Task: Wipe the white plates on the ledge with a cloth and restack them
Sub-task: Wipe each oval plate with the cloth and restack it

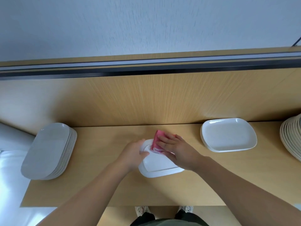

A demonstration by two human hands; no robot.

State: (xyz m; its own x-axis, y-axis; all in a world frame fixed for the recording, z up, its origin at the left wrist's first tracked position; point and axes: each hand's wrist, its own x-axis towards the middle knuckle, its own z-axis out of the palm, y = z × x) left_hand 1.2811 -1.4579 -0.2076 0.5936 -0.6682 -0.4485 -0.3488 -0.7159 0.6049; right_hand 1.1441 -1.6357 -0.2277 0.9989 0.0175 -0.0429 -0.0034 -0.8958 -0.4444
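A white rectangular plate (160, 167) lies upside down on the wooden ledge (104, 190), in the middle. My left hand (133, 154) grips its left rim, thumb on top. My right hand (176, 150) lies flat with straight fingers on a pink cloth (155, 139), pressing it onto the plate's far end. A stack of several oblong white plates (48, 151) stands at the left. A short stack of white rectangular plates (228, 135) sits at the right.
Another stack of several round off-white plates (292, 137) is cut off by the right edge. A wooden back panel (146, 98) rises behind the ledge. My shoes (141, 210) show below the ledge's front edge.
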